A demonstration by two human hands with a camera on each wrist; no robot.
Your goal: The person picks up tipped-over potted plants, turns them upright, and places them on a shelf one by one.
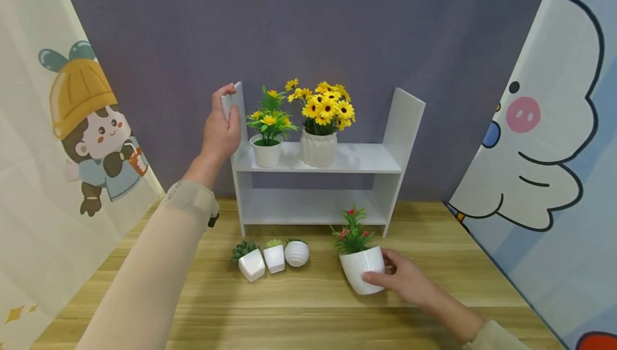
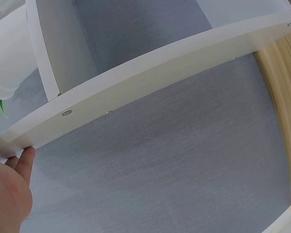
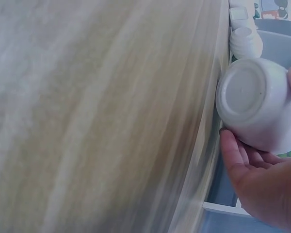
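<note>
Right hand (image 1: 409,280) curled around white pot (image 1: 362,276) of red-flowered plant, lower centre-right, tilted on bench (image 1: 434,291). Left hand (image 1: 220,130) grips shelf (image 1: 318,159) left upright. Upper shelf board: two white pots with yellow flowers (image 1: 320,106). Three small succulent pots (image 1: 272,256) on bench.

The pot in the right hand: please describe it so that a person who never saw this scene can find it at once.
Find the white shelf standing on the wooden table. In front of its right leg, the right hand holds a round white pot, tilted. Unlike the three small pots to its left and the yellow-flowered pots on the shelf, its plant has red flowers.
</note>
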